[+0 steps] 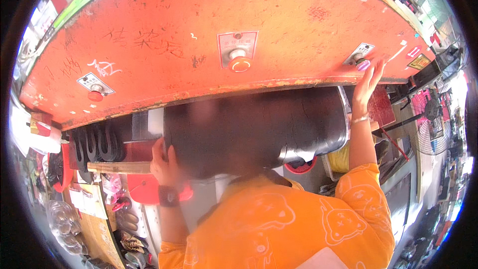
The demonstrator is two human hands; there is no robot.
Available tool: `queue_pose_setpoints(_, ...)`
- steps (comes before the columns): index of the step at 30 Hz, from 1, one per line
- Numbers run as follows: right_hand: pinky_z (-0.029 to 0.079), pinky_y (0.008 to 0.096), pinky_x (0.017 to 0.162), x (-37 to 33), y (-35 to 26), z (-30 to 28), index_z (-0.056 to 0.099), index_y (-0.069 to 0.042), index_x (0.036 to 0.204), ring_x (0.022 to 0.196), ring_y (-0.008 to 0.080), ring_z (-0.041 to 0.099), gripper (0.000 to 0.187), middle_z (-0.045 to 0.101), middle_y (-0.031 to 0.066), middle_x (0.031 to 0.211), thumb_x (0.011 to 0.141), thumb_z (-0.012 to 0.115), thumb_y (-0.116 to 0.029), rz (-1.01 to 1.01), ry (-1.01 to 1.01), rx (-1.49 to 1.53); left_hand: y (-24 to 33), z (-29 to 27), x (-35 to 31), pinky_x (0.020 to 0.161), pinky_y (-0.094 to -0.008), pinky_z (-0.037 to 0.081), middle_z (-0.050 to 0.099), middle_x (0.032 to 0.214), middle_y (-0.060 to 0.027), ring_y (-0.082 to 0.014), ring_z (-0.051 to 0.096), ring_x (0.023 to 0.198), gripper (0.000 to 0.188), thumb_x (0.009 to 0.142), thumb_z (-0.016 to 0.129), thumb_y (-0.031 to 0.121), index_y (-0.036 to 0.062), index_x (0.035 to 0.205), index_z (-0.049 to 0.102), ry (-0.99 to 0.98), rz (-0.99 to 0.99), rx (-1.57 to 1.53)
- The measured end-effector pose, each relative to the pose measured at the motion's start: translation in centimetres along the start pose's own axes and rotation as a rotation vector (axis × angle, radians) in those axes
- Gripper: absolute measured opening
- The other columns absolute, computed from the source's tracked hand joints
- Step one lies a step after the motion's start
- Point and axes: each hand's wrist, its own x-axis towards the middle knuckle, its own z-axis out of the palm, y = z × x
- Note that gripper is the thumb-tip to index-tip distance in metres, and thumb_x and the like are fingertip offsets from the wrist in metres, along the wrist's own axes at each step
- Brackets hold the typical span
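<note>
My right hand [366,89] is raised on the right, its fingers stretched upward beside a purple push button [363,65] on an orange machine beam [189,30]. The thumb side lies at or close to the button; contact is hard to tell. On the left, my left hand [163,162] is at the left edge of a wide dark sheet or board [259,124], its fingers bent a little and apart. Nothing shows in either hand. The dark surface is partly blurred, and its near edge looks glossy on the right.
The beam also carries a larger red-orange button [239,64] in the middle and a red button [95,94] at left. Dark curved shoe-sole-like pieces [102,144] stand at left above a wooden strip [119,168]. A fan [430,112] stands at right.
</note>
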Motion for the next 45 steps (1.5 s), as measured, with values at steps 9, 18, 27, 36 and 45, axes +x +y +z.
queue_pose_setpoints(9, 0.045, 0.0473, 0.080, -8.6, 2.0, -12.1, 0.067, 0.000, 0.094, 0.087, 0.0429, 0.060, 0.033, 0.065, 0.0234, 0.089, 0.094, 0.050, -0.028, 0.405, -0.828, -0.750, 0.0, 0.5, 1.6, 0.076, -0.0414, 0.049, 0.066, 0.105, -0.0141, -0.0346, 0.065, 0.090, 0.033, 0.088, 0.061, 0.023, 0.0090, 0.118, 0.057, -0.014, -0.073, 0.013)
queue_pose_setpoints(18, 0.043, 0.0480, 0.070, -10.4, 0.9, -13.3, 0.057, 0.001, 0.071, 0.074, 0.0379, 0.057, 0.035, 0.059, 0.0184, 0.072, 0.089, 0.060, -0.029, 0.027, -0.760, -0.683, -0.5, 0.5, 1.6, 0.072, -0.0405, 0.049, 0.066, 0.096, -0.0188, -0.0343, 0.065, 0.083, 0.035, 0.090, 0.060, 0.019, 0.0083, 0.123, 0.052, -0.065, -0.066, -0.162)
queue_pose_setpoints(27, 0.049, 0.0428, 0.079, -8.4, -3.0, -15.0, 0.069, -0.001, 0.094, 0.090, 0.0368, 0.065, 0.044, 0.066, 0.0258, 0.091, 0.085, 0.062, -0.043, 0.560, -0.976, -0.748, -1.1, -1.4, -3.1, 0.087, -0.0403, 0.047, 0.060, 0.111, -0.0230, -0.0348, 0.061, 0.101, 0.042, 0.091, 0.057, 0.019, 0.0079, 0.131, 0.047, -0.234, -0.213, -0.158)
queue_pose_setpoints(36, 0.038, 0.0465, 0.098, -14.4, -12.1, 3.6, 0.052, -0.010, 0.127, 0.117, 0.0337, 0.049, 0.070, 0.057, 0.0168, 0.120, 0.069, 0.075, -0.043, -0.451, -1.072, -0.256, 2.6, -2.2, -2.7, 0.104, -0.0469, 0.032, 0.042, 0.132, -0.0254, -0.0406, 0.040, 0.124, 0.066, 0.085, 0.065, 0.019, 0.0021, 0.141, 0.034, -0.062, 0.161, 0.003)
queue_pose_setpoints(45, 0.032, 0.0496, 0.098, -20.1, -17.5, 9.8, 0.049, -0.013, 0.131, 0.121, 0.0379, 0.042, 0.080, 0.046, 0.0207, 0.127, 0.061, 0.076, -0.040, -0.336, -1.472, -0.126, 2.9, -1.0, -5.8, 0.111, -0.0524, 0.018, 0.037, 0.143, -0.0175, -0.0335, 0.032, 0.135, 0.072, 0.085, 0.062, 0.038, 0.0000, 0.140, 0.034, -0.298, 0.138, 0.472)
